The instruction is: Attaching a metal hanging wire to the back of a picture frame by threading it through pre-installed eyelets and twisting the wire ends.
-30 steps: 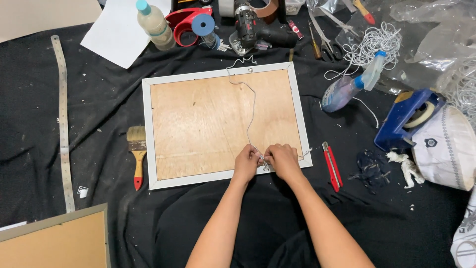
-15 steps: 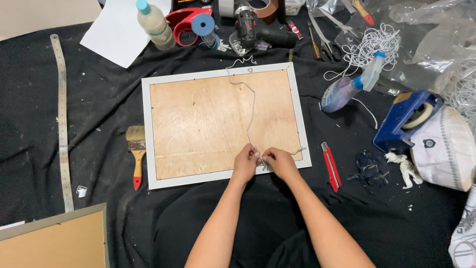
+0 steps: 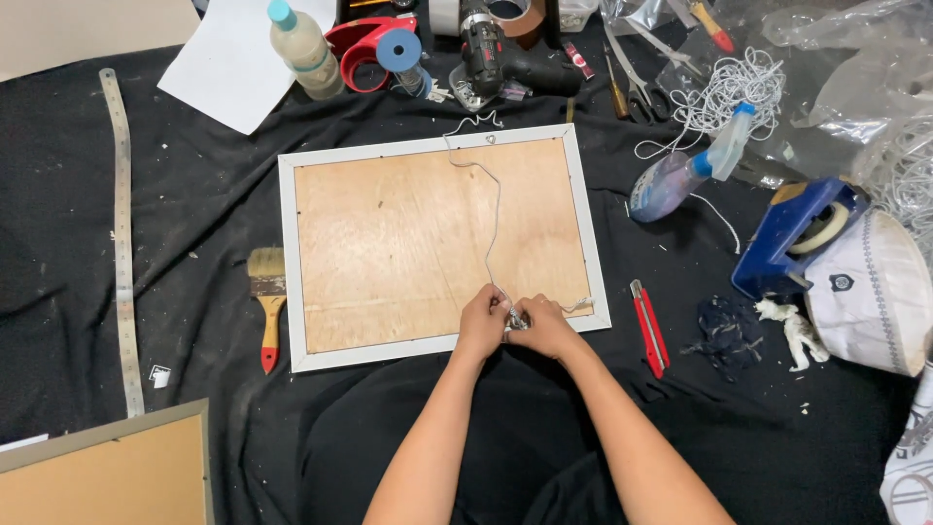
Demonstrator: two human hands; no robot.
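Note:
A white picture frame (image 3: 288,262) lies face down on black cloth, its plywood backing (image 3: 408,233) up. A thin white cord (image 3: 496,209) runs from a small hook at the frame's far edge down to its near edge. My left hand (image 3: 482,323) and my right hand (image 3: 544,326) meet at the near edge, both pinching the cord beside a small metal fitting. The cord's loose end sticks out to the right of my right hand.
A paintbrush (image 3: 268,301) and a steel ruler (image 3: 121,233) lie left of the frame. A red utility knife (image 3: 649,326), a spray bottle (image 3: 685,170) and a blue tape dispenser (image 3: 792,233) are on the right. A drill (image 3: 505,58), bottle (image 3: 303,47) and red tape dispenser (image 3: 374,44) sit behind. Another frame (image 3: 107,472) is at bottom left.
My right hand has shifted slightly left and down toward my left hand. The cord's loose end has drawn in a little. The frame has not moved.

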